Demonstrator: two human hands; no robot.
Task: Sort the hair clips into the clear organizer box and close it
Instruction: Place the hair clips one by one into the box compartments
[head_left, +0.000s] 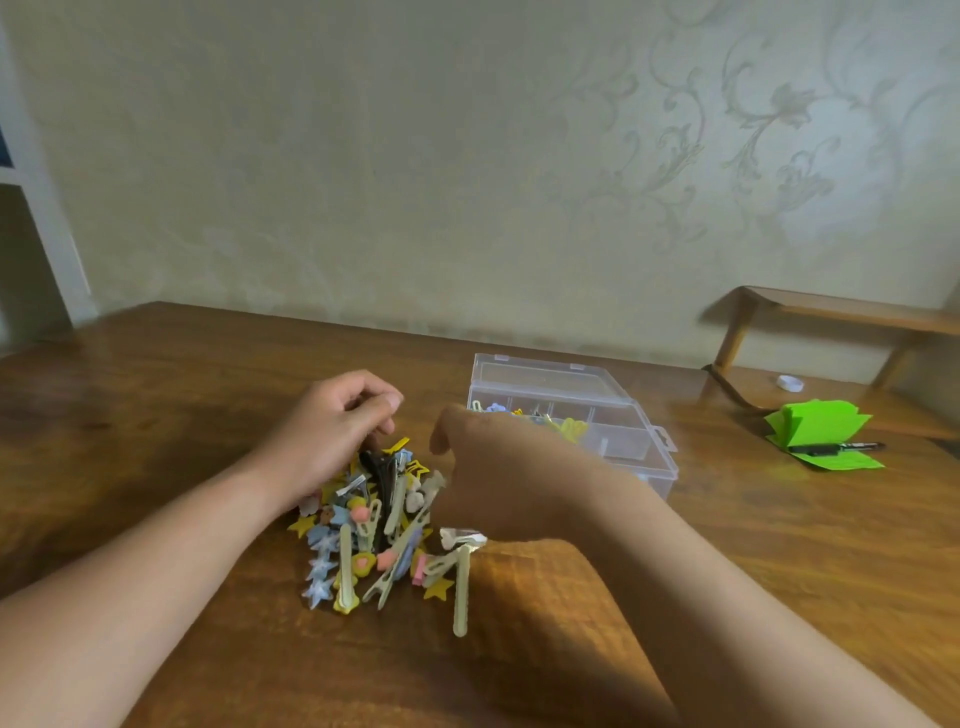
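A heap of hair clips in yellow, blue, pink and pale green lies on the wooden table. My left hand is at the far end of the heap, its curled fingers pinching the top of a black hair clip that stands up in the heap. My right hand is blurred, back toward me, between the heap and the clear organizer box; its fingers are hidden. The box stands with its lid raised at the back, and some clips lie in its compartments.
A stack of green paper with a black pen lies at the right. A small white ring sits under a wooden riser shelf at the far right. A patterned wall stands behind the table.
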